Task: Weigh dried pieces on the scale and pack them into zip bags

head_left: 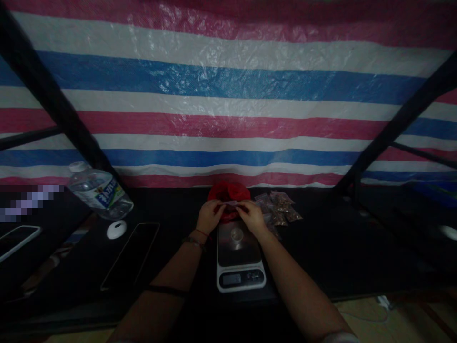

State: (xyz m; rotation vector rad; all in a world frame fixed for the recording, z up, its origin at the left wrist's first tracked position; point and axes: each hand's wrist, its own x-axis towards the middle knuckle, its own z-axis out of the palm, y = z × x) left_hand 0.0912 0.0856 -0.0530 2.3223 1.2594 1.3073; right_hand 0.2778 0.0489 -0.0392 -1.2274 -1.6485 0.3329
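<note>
1. Our left hand [211, 214] and right hand [253, 216] pinch a baggie [231, 203] over the red bag [239, 191], long axis running left to right.
2. We note a black desk [321, 247], striped sheet [228, 85] behind.

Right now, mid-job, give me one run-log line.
left hand: pinching small plastic bag | right hand: pinching same bag | red bag: behind scale | scale: small clear container on top | filled packets: beside right hand

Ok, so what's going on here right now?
The person's left hand and right hand pinch what looks like a small clear bag, in front of or over a red plastic bag. Nearer the person sits a digital scale with a small, clear round piece on it. Filled packets lie piled to the right.
</note>
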